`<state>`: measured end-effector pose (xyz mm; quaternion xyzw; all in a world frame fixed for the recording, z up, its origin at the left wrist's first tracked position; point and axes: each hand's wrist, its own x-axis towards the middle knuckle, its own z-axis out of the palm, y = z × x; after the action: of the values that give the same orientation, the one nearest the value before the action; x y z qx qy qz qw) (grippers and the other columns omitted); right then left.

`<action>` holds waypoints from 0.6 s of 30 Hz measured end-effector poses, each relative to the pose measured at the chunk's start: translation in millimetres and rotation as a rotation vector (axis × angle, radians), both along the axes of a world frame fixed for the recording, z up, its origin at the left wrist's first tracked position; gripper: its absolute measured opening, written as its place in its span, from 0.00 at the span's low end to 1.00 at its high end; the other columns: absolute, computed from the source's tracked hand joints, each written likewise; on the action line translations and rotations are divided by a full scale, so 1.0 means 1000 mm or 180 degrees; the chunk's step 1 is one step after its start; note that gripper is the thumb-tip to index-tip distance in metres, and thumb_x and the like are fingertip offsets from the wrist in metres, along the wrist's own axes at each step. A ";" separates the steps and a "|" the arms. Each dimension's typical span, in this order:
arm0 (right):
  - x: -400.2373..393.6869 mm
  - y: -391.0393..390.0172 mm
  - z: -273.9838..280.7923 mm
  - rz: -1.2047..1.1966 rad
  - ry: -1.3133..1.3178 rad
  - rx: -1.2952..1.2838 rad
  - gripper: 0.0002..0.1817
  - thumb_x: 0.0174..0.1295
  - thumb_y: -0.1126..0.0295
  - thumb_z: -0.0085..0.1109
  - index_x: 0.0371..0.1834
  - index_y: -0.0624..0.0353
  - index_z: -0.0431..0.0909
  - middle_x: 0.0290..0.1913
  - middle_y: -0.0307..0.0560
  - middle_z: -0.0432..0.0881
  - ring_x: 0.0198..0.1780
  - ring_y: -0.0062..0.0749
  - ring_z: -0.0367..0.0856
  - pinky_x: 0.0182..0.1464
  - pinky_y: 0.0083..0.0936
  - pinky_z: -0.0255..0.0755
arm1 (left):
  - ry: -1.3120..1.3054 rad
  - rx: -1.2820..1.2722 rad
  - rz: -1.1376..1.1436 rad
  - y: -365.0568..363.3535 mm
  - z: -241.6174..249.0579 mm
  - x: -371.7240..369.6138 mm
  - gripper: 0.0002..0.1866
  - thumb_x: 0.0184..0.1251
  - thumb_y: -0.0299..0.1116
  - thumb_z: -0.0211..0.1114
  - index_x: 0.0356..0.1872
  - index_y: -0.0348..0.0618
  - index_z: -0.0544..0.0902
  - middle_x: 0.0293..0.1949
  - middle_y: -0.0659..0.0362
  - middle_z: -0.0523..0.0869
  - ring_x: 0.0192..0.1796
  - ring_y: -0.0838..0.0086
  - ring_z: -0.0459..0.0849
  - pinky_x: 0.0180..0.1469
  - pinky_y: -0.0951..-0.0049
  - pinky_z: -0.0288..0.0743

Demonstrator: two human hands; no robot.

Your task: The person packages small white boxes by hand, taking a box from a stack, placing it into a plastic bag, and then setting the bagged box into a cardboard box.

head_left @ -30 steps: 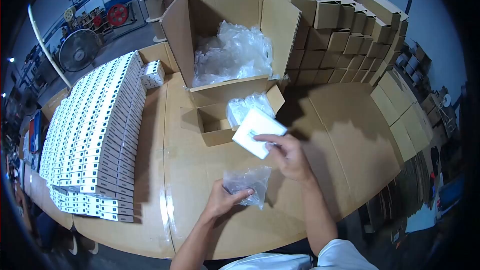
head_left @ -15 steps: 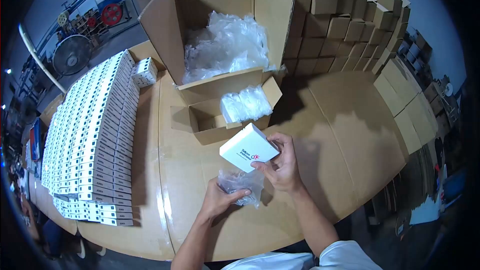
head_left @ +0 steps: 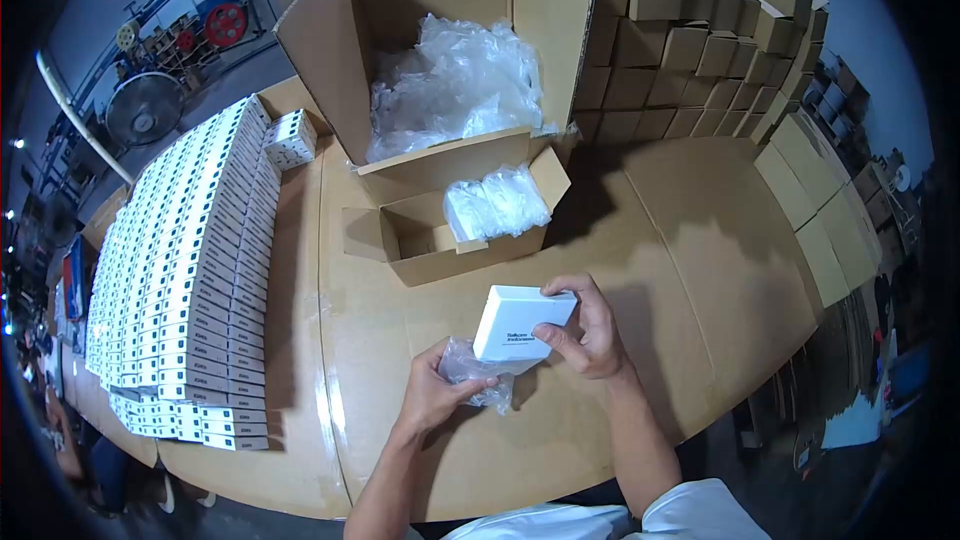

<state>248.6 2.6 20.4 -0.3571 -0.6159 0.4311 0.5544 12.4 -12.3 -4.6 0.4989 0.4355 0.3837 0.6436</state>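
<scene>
Cardboard-covered table carries rows of small white boxes, large open brown carton, small open carton, stacked brown boxes.

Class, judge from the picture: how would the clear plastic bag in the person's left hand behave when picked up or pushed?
The clear crinkled plastic bag looks floppy: it bunches in the left hand. Probably very light, being thin film. It may be slippery against the white cardboard box in the right hand.

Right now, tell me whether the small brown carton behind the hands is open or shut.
Open. The small brown carton has its flaps folded outward, and clear plastic-wrapped packets show inside it.
</scene>
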 end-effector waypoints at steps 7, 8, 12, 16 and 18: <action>-0.003 0.005 0.008 -0.0104 -0.0323 0.0275 0.18 0.62 0.72 0.68 0.54 0.60 0.76 0.48 0.46 0.82 0.50 0.28 0.80 0.55 0.27 0.73 | 0.0016 -0.0035 -0.0135 0.000 0.001 0.002 0.24 0.52 0.23 0.80 0.52 0.35 0.83 0.45 0.57 0.89 0.46 0.75 0.86 0.52 0.71 0.80; -0.008 0.005 0.010 -0.0014 -0.0247 0.0162 0.19 0.61 0.72 0.69 0.54 0.60 0.77 0.49 0.45 0.83 0.50 0.28 0.80 0.55 0.28 0.73 | -0.0012 -0.0029 -0.0148 -0.001 0.002 0.003 0.24 0.52 0.23 0.80 0.52 0.34 0.83 0.45 0.57 0.89 0.46 0.75 0.86 0.52 0.71 0.80; -0.026 0.009 0.012 -0.0029 -0.0155 -0.0047 0.22 0.60 0.70 0.72 0.55 0.60 0.75 0.47 0.43 0.81 0.49 0.25 0.79 0.56 0.27 0.73 | 0.0017 -0.0026 -0.0149 -0.002 0.005 0.007 0.25 0.52 0.23 0.79 0.53 0.33 0.82 0.46 0.56 0.89 0.47 0.74 0.86 0.52 0.69 0.81; -0.039 0.011 0.000 -0.0015 -0.0205 -0.0088 0.22 0.63 0.71 0.69 0.55 0.60 0.68 0.43 0.39 0.76 0.46 0.21 0.75 0.50 0.22 0.71 | 0.0060 -0.0037 -0.0037 -0.001 0.008 0.004 0.30 0.49 0.24 0.81 0.55 0.31 0.80 0.47 0.53 0.88 0.50 0.71 0.86 0.54 0.67 0.80; -0.035 0.012 -0.001 -0.0008 -0.0082 -0.0396 0.20 0.66 0.70 0.67 0.55 0.60 0.68 0.43 0.39 0.75 0.45 0.19 0.75 0.48 0.21 0.71 | 0.0152 0.0076 0.0068 0.001 0.004 0.002 0.34 0.47 0.27 0.83 0.57 0.31 0.78 0.48 0.53 0.87 0.50 0.70 0.86 0.55 0.67 0.80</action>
<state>213.2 14.3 19.4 -0.3972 -0.5946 0.4631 0.5237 14.1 -11.7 -0.7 0.5109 0.4514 0.3837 0.6229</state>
